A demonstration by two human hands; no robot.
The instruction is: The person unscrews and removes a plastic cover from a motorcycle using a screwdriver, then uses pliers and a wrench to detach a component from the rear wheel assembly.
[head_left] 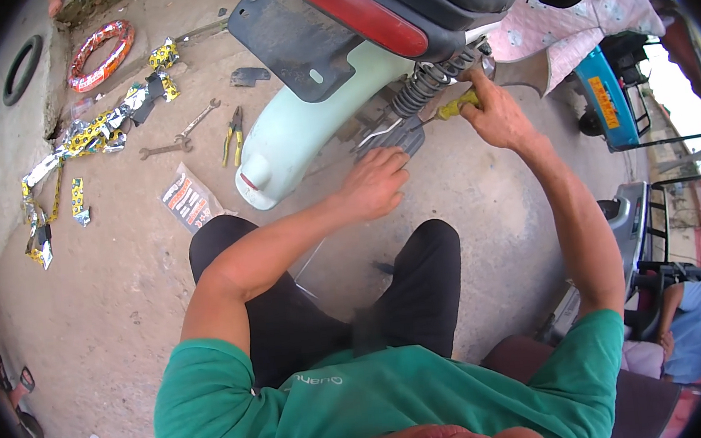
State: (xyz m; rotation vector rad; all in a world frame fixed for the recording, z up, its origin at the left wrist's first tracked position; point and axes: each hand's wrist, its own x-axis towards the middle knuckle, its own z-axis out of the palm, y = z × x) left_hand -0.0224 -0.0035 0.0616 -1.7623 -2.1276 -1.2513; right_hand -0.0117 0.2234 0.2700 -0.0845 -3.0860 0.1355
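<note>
My right hand (498, 113) is closed round the yellow handle of a screwdriver (459, 106), beside the black coil shock absorber (422, 86) of a scooter. The blade points leftward, toward the wheel area. My left hand (374, 185) is closed on the near edge of a dark grey plastic piece (404, 139), its fingertips partly hidden. Left of it curves the scooter's pale mint rear fender (297, 132). Above hang a black mudguard flap (294, 44) and a long red tail light (362, 13).
Pliers (232, 136) with yellow handles, spanners (183, 139) and a plastic packet (189, 198) lie left of the fender. Torn yellow-and-silver wrapping (93, 135), a wrapped tyre (102, 54) and a bare tyre (23, 70) are farther left. A blue vehicle (607, 100) and a seated person (693, 327) are at right.
</note>
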